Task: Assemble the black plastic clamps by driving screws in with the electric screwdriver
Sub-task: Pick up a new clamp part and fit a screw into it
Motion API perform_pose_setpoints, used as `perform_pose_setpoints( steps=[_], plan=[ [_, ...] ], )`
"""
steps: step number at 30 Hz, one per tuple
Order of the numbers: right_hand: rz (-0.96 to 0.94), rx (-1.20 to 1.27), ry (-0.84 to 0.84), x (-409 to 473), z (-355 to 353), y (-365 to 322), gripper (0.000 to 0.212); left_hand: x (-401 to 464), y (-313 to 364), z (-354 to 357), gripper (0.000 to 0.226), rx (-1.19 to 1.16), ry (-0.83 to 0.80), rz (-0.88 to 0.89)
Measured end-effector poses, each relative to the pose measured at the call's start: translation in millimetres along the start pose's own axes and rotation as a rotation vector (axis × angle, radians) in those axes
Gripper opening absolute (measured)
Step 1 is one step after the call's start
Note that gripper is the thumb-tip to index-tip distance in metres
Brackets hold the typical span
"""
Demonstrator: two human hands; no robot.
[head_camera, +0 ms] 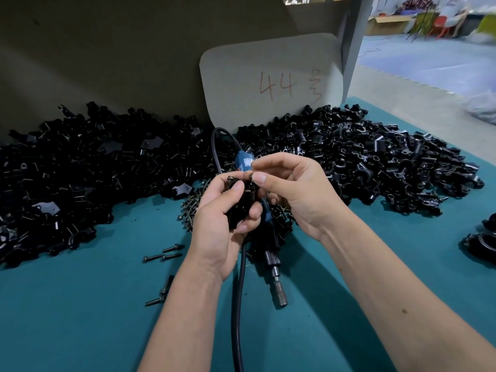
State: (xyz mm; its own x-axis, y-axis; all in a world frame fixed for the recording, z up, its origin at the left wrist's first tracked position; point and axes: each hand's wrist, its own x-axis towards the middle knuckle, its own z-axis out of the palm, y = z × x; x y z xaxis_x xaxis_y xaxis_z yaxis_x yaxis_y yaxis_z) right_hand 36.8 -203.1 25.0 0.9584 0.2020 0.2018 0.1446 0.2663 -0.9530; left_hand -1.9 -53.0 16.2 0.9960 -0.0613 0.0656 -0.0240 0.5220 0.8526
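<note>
My left hand [220,226] grips a black plastic clamp [240,208] in the middle of the view, thumb on its top. One screw [230,178] stands in the clamp's left hole. My right hand [292,189] pinches a second screw [251,176] at the clamp's right hole. The electric screwdriver [271,253], blue-bodied with a metal bit pointing toward me, lies on the teal table [80,318] under my hands, on a heap of screws [193,205]. Its black cable [237,304] runs down toward me.
Large heaps of black clamp parts lie to the left [80,170] and right [362,157]. Assembled clamps [483,240] sit at the right edge. Loose screws [163,255] lie near my left wrist. A grey board [271,76] marked 44 leans at the back.
</note>
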Motion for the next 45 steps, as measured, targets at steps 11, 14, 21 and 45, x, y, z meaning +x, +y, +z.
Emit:
perform_pose_setpoints(
  steps=[11, 14, 21, 45],
  plan=[
    [0.001, -0.045, -0.022, 0.0, -1.8, -1.1, 0.018, -1.6, 0.3, 1.7, 0.013, 0.094, 0.031, 0.024],
    [-0.006, -0.067, -0.021, -0.2, -1.3, -0.9, 0.02, -1.0, -0.3, 2.9, 0.024, 0.101, 0.045, 0.028],
    [-0.029, -0.035, -0.04, -0.9, 4.1, 3.2, 0.02, -0.2, -0.8, 2.8, 0.019, 0.119, 0.044, 0.03],
    [-0.028, -0.113, 0.051, -1.1, 20.9, 15.2, 0.01, 1.8, -5.8, 8.3, 0.011, 0.256, 0.261, 0.214]
  ],
)
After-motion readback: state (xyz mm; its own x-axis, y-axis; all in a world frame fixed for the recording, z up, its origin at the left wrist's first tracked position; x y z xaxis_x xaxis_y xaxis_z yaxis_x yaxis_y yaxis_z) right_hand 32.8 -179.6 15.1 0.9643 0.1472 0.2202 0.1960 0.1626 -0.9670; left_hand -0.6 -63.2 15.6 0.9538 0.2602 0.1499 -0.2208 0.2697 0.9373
